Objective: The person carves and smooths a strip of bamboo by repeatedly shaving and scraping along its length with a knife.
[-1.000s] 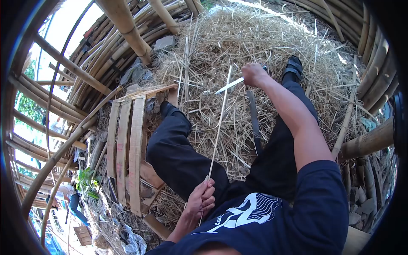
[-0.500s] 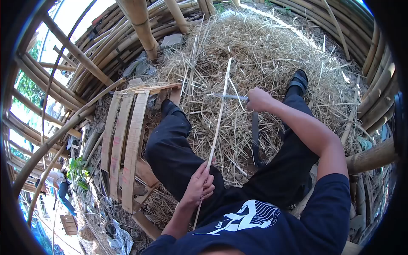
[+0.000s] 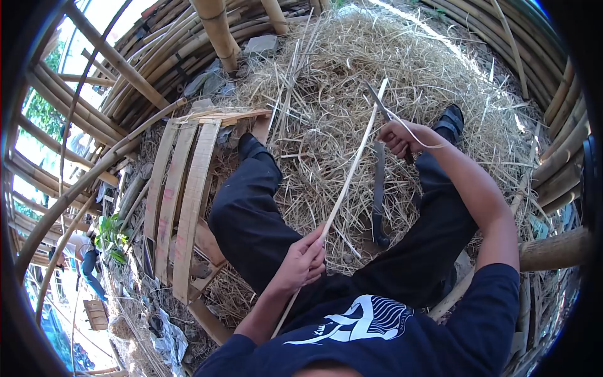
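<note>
My left hand (image 3: pixel 304 262) is closed round the lower part of a thin pale bamboo strip (image 3: pixel 352 168), which slants up and right from my lap. My right hand (image 3: pixel 402 137) is wrapped round the handle of a knife (image 3: pixel 377 100). The knife's blade points up and left and crosses the strip near its upper end. A thin curled shaving (image 3: pixel 414 134) bends over my right hand and wrist. Below that hand, a second, larger blade with a dark handle (image 3: pixel 379 188) lies on the shavings between my legs.
A heap of dry shavings (image 3: pixel 358 50) covers the ground ahead. A slatted wooden piece (image 3: pixel 198 195) stands by my left leg. Bamboo poles (image 3: pixel 217 31) rise at the upper left; another (image 3: pixel 556 250) juts in at right. Another person (image 3: pixel 81 251) is bent over at far left.
The knife has swung from pointing left to pointing up and left, and my right hand has turned. The strip leans further right. A long shaving now curls over my right wrist.
</note>
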